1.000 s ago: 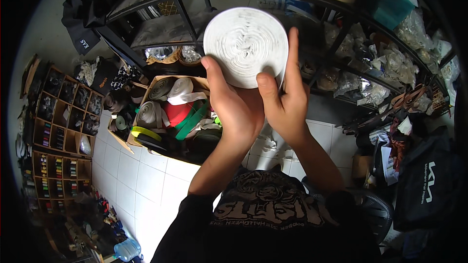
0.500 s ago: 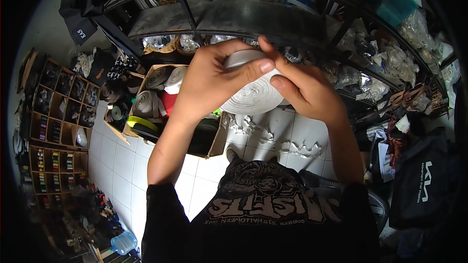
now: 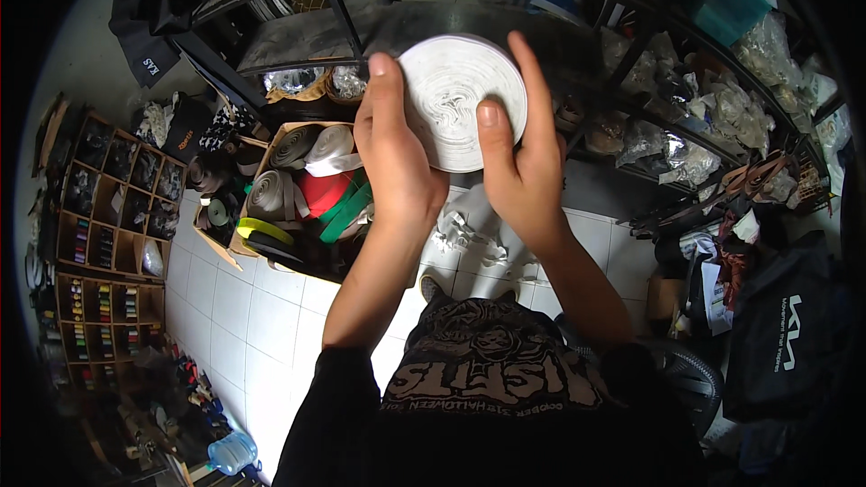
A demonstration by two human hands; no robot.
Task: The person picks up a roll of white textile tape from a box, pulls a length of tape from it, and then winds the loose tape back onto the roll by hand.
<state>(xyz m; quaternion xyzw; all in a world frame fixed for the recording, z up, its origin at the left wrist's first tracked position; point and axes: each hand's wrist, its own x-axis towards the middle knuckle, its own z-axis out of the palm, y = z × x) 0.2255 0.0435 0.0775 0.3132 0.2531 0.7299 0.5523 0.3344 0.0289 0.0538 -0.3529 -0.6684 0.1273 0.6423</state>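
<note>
Both forearms rise from the lower edge, converging upward. Left hand (image 3: 397, 158) and right hand (image 3: 521, 167) are raised side by side, backs toward the camera, fingers extended upward, thumbs angled inward.

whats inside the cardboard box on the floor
The cardboard box holds rolls of webbing: beige, white, red, green, yellow and black. Whatever lies beneath them is covered.

The white roll of tape (image 3: 462, 101) has been turned flat-face up again after being tipped on edge half a second ago; the left hand (image 3: 394, 158) has shifted from gripping over its top to its left rim; the right hand (image 3: 521, 158) now spreads across its right side, thumb on the face.
</note>
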